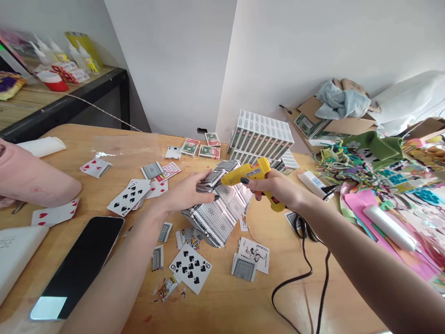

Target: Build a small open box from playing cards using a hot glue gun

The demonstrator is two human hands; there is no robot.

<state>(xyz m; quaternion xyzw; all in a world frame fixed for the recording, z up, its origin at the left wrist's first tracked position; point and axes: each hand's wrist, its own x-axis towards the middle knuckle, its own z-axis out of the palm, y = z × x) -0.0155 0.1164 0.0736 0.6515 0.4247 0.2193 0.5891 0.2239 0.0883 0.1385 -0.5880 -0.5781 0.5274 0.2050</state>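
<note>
A boxy model built of grey-backed playing cards (220, 213) is tilted above the middle of the wooden table. My left hand (189, 189) is closed on its upper left part, thumb lying along the card surface. In my right hand (278, 188) is a yellow glue gun (248, 171), fingers wrapped round its handle. The nozzle points left and sits at the model's upper edge, close to my left fingertips; whether it touches cannot be seen. Below the model lie a ten of spades (191, 268), a joker card (255, 253) and cut card pieces.
Stacked card boxes (262, 134) stand behind the model. A black cable (304, 273) trails down from the glue gun. A phone (81, 264) lies at left, near a pink cylindrical object (38, 171). Coloured craft scraps (361, 157) and a power strip (315, 183) crowd the right.
</note>
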